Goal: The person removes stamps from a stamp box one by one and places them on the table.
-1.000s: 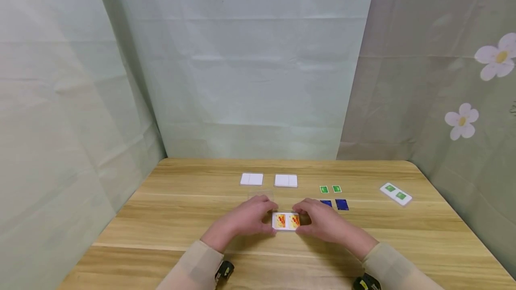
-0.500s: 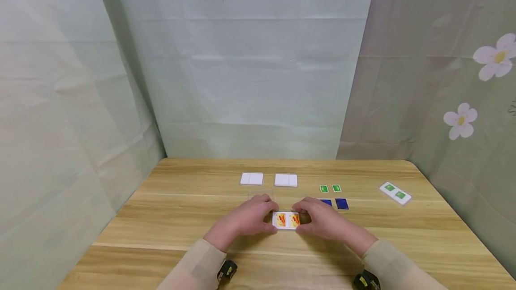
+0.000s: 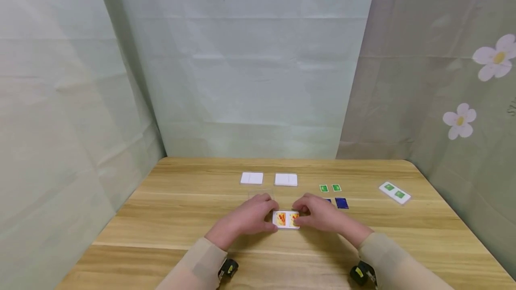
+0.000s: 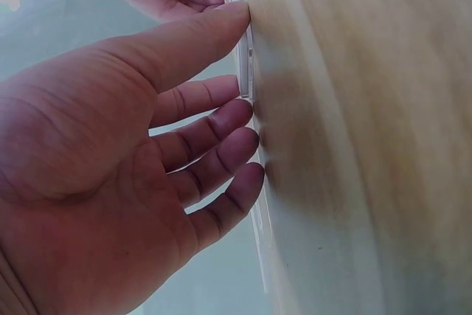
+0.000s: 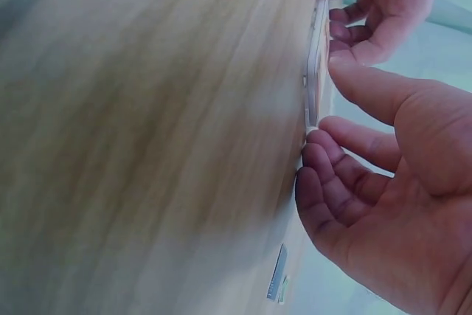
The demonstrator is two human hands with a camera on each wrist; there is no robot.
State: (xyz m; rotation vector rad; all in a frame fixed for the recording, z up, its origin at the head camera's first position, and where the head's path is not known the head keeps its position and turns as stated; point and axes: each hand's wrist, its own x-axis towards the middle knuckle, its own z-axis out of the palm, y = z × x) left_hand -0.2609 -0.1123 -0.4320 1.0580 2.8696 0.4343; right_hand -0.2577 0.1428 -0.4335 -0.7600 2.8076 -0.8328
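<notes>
A white card holder (image 3: 286,226) with a clear rim lies flat on the table, two orange-and-yellow picture cards (image 3: 281,219) side by side in it. My left hand (image 3: 253,215) grips its left end, thumb at the near edge and index finger at the far edge; the left wrist view shows the left fingers (image 4: 234,138) resting on the tabletop. Across from it, my right hand (image 3: 318,213) holds the right end. Its thumb (image 5: 361,90) lies over the right picture card, partly covering it, and the fingertips meet the far right corner.
Behind the hands lie two blank white card holders (image 3: 251,178) and a transparent cover (image 3: 260,191). Two small green cards (image 3: 324,188) and two dark blue cards (image 3: 341,203), one partly hidden by my right hand, lie to the right. Farther right is a holder with green cards (image 3: 395,192).
My right thumb has moved from the holder's near right corner up onto the right picture card. The left hand and the holder have stayed nearly in place.
</notes>
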